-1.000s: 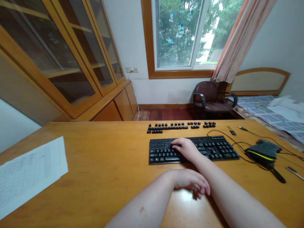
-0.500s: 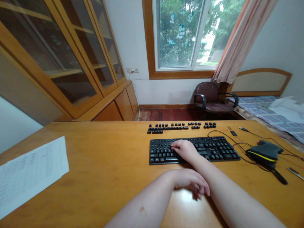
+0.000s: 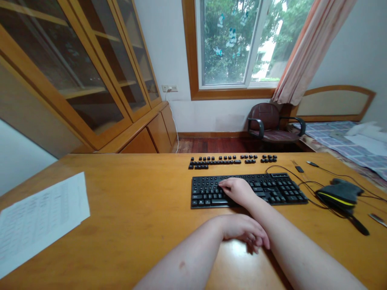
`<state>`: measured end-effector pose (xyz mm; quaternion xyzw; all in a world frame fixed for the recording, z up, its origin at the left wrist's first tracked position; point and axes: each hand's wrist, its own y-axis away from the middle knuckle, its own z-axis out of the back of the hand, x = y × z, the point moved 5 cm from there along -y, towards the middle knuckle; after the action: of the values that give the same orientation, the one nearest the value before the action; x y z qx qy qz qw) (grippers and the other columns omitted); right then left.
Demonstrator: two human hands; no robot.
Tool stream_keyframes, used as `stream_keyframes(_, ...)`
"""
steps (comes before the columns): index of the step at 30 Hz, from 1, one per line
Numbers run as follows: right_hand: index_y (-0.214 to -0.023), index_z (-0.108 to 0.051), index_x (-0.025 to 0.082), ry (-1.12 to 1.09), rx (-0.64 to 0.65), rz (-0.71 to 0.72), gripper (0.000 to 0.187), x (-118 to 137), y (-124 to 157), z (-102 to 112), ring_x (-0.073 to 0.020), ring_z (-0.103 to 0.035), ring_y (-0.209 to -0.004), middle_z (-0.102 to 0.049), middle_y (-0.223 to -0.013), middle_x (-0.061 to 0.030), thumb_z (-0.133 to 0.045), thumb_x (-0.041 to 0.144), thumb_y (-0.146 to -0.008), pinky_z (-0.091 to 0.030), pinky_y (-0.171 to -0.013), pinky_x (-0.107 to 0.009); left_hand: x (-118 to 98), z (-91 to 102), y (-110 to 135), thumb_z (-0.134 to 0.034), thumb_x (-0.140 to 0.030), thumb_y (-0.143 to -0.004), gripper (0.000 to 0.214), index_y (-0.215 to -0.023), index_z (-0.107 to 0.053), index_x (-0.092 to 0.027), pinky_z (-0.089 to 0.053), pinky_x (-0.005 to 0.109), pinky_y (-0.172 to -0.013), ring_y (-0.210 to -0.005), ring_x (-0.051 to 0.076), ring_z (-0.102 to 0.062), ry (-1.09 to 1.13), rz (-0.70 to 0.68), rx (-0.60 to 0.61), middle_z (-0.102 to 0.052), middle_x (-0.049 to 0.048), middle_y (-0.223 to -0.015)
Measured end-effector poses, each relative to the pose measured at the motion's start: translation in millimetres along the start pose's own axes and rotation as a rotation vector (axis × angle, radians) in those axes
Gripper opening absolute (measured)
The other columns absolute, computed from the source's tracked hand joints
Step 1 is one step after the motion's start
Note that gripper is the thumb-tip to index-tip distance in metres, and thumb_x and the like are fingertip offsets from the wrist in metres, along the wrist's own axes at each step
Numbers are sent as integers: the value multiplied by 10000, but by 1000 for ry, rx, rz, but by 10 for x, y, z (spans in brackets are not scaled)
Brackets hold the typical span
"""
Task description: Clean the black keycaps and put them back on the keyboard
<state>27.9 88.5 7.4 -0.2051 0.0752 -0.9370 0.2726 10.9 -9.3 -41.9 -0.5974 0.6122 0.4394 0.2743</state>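
My right hand (image 3: 238, 190) lies on the middle of a black keyboard (image 3: 272, 189), palm down, with its fingers stretched over the keys towards the left. My left hand (image 3: 245, 230) rests on the wooden desk (image 3: 136, 209) just in front of the keyboard. Its fingers are loosely curled under and nothing shows in them. My right forearm passes close by its knuckles. Behind the keyboard, rows of loose black keycaps (image 3: 216, 160) lie on the desk.
A printed sheet of paper (image 3: 39, 219) lies at the desk's left edge. To the right of the keyboard are black cables (image 3: 305, 185), a dark device with a yellow stripe (image 3: 340, 193) and a small metal tool (image 3: 377, 219). A chair (image 3: 269, 125), a bed and glass-door cabinets stand beyond.
The view has drifted slightly. Both hands stay where they were, the right on the keys and the left on the desk.
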Motion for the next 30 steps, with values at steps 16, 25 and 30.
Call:
stream_keyframes(16, -925, -701, 240, -14, 34, -17, 264, 20, 12, 21, -160, -636, -927, -702, -985, 0, -500, 171, -769, -474, -855, -285, -42, -27, 33, -559, -344, -706, 216, -778, -643, -159, -418, 273, -562, -587, 147, -549, 10, -17, -8, -529, 16, -623)
stream_keyframes(25, -828, -714, 247, 31, 49, -78, 269, 71, 19, 23, -161, -633, -880, -680, -1017, 15, -461, 180, -771, -471, -802, -273, -36, -31, 45, -557, -333, -683, 215, -750, -649, -151, -429, 286, -591, -576, 142, -556, -3, 56, -3, -523, 8, -619)
stream_keyframes(30, -841, -706, 238, 8, 23, -73, 256, 113, 58, 62, -162, -623, -876, -665, -1033, -2, -467, 179, -770, -461, -804, -264, -36, -31, 64, -554, -348, -661, 203, -668, -588, -148, -406, 271, -529, -547, 155, -555, -2, 68, -17, -510, 7, -551)
